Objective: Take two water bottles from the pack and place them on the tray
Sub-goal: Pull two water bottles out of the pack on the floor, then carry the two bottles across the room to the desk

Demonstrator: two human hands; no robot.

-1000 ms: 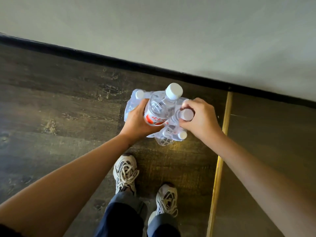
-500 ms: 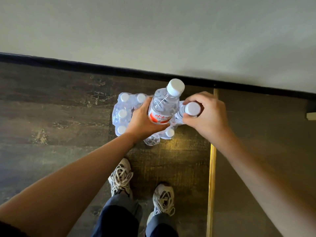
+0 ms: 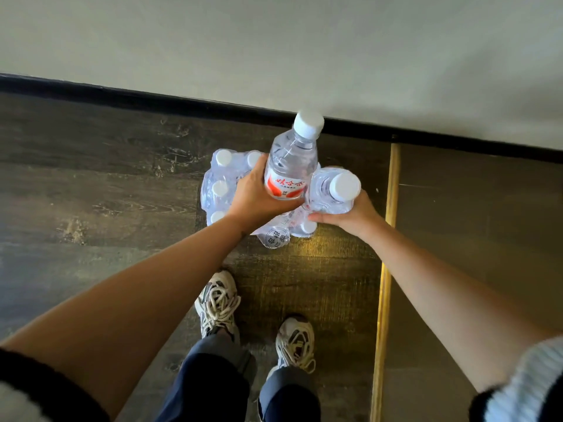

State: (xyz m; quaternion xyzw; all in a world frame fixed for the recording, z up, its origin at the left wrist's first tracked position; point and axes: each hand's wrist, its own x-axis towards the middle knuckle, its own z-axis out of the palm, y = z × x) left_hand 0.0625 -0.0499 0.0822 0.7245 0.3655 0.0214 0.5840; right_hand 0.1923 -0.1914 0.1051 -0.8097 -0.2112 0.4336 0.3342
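Observation:
A shrink-wrapped pack of water bottles (image 3: pixel 221 187) with white caps lies on the dark wooden floor by the wall. My left hand (image 3: pixel 254 197) grips a clear water bottle (image 3: pixel 291 162) with a red label and white cap, held above the pack and tilted toward the wall. My right hand (image 3: pixel 350 216) grips a second water bottle (image 3: pixel 333 193) from below, its white cap pointing up at me, just right of the first. The two bottles nearly touch. No tray is in view.
A pale wall (image 3: pixel 304 50) with a black baseboard (image 3: pixel 182 102) runs behind the pack. A brass floor strip (image 3: pixel 384 269) runs down the right side. My two sneakers (image 3: pixel 219 303) stand on the floor below the pack.
Both bottles have risen clear of the pack. My right hand has shifted from the second bottle's top to under its body, and more of the pack shows on the left.

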